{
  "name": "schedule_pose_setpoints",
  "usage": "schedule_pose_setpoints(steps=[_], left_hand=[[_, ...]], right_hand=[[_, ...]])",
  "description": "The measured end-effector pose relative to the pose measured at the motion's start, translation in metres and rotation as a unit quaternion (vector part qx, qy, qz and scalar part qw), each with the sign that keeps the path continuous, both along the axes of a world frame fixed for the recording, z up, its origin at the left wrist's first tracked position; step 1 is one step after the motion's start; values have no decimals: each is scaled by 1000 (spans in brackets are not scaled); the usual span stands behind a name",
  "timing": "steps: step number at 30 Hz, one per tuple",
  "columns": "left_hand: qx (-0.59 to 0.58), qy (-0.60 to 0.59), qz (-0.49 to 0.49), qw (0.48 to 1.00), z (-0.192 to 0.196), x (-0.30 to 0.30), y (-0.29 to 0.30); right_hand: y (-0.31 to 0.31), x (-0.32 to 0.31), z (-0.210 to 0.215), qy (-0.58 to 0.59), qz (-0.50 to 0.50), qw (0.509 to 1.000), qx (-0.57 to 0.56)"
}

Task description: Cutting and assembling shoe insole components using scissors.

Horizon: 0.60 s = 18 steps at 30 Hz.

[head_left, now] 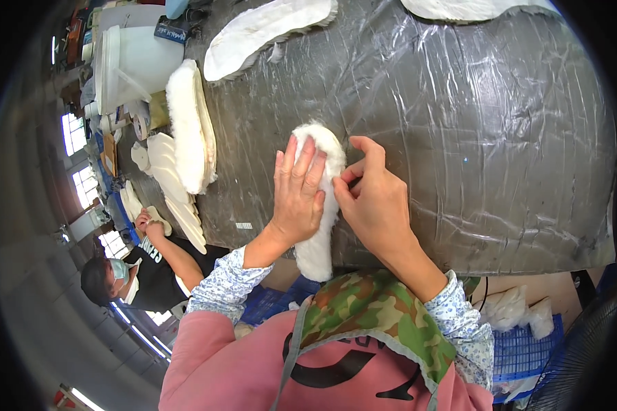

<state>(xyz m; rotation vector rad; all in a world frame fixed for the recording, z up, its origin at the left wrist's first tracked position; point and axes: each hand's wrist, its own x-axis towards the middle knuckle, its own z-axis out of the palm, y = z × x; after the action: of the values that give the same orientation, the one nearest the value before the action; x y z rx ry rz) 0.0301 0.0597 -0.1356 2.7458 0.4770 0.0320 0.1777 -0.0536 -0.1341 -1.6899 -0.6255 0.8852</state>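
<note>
A white fluffy insole (315,255) lies lengthwise on the plastic-covered table, its near end at the table's front edge. My left hand (297,188) lies flat across its upper half, fingers stretched out over the pile. At the insole's right edge is my right hand (377,195). Its thumb and a bent finger come together beside the fleece, and the index finger is crooked above them. Whatever is pinched there, if anything, is too small to make out.
A stack of fleece insoles (190,130) stands at the left, beside fanned-out cream insole pieces (171,175). White fleece pieces (264,34) lie at the far side. Behind the stack is a white bucket (140,65). A co-worker (154,274) handles pieces at the left. A blue basket (528,349) is low right.
</note>
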Motion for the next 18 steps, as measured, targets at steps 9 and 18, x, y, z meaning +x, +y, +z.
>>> schedule_pose_setpoints(steps=[9, 18], left_hand=[[29, 0, -31, 999, -1, -1, 0], [10, -18, -20, 1000, -1, -1, 3]], right_hand=[[-1, 0, -6, -51, -6, 999, 18], [-47, 3, 14, -177, 96, 979, -2]])
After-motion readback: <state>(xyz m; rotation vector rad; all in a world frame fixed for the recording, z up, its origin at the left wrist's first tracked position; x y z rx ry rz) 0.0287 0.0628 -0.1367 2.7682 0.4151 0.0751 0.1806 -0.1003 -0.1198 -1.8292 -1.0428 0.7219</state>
